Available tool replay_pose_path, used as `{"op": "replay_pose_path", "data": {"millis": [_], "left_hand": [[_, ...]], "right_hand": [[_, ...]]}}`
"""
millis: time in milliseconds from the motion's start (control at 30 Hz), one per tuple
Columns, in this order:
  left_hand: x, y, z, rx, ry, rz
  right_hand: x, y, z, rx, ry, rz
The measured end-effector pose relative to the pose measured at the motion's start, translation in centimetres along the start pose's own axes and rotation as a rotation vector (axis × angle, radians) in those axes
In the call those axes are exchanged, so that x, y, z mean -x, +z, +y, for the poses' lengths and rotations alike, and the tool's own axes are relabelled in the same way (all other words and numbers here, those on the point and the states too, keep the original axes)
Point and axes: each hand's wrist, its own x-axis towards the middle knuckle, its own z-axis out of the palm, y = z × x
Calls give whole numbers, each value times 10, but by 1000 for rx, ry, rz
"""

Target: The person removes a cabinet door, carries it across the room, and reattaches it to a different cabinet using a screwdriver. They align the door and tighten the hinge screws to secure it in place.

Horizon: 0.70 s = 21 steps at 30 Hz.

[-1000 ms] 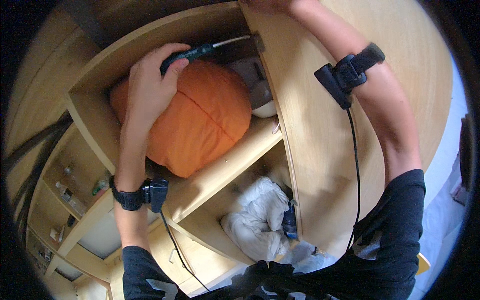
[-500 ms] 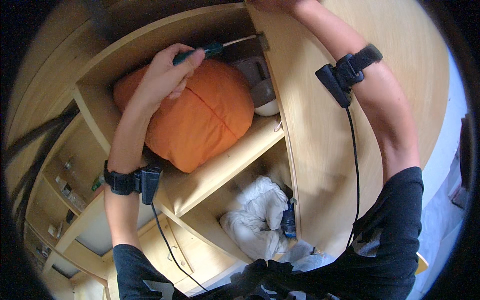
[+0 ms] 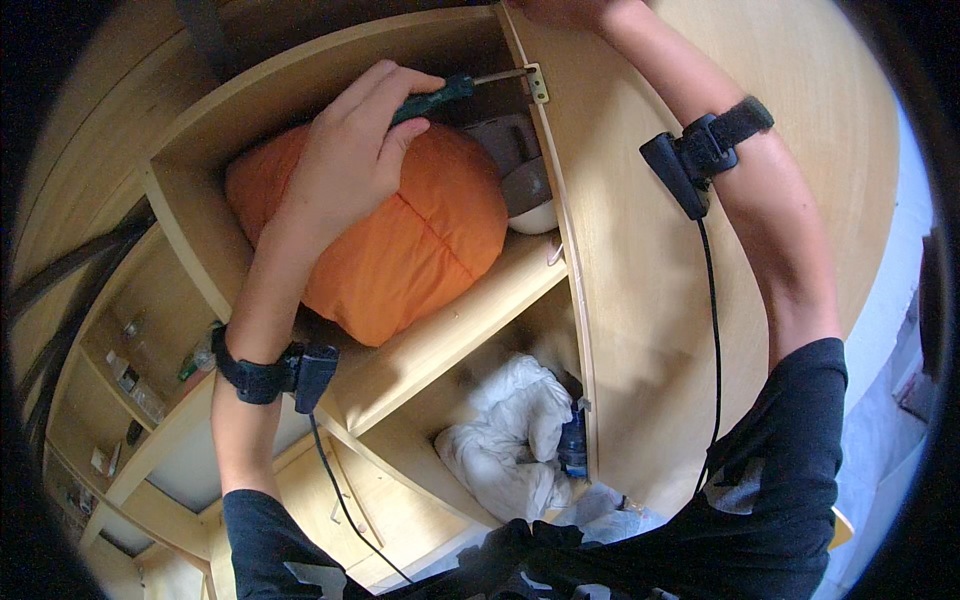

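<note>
My left hand [image 3: 350, 150] grips a screwdriver [image 3: 445, 94] by its dark green handle, fingers over the top and thumb below. The shaft reaches right to a small metal hinge [image 3: 538, 84] on the edge of a pale wooden door panel [image 3: 680, 310]. Whether the tip sits in a screw is too small to tell. At the top edge of the picture my right hand [image 3: 570, 10] is by the upper end of that panel, mostly cut off, so its fingers do not show. Beneath my left hand lies an orange stuffed cloth bundle [image 3: 420, 260] inside the cabinet.
A wooden shelf [image 3: 455, 350] divides the cabinet. The lower compartment holds a crumpled white cloth or bag [image 3: 515, 435] and a dark blue bottle [image 3: 574, 440]. A white rounded object [image 3: 533, 215] sits behind the orange bundle. Black cables hang from bands on both forearms.
My left hand has moved slightly right with the screwdriver, and its fingers have shifted to a looser hold on the handle. The shaft now meets the hinge. My right forearm has barely moved.
</note>
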Motion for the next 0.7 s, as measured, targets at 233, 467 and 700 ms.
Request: {"op": "replay_pose_path", "data": {"millis": [233,467,700], "left_hand": [[-1,8,3,174,-325,77],[-3,3,-1,1135,-961,-213],[0,28,-21,358,-379,-18]], "right_hand": [[0,6,2,-33,27,21],[0,-6,-4,-30,13,-90],[1,-11,-7,35,-33,-179]]}}
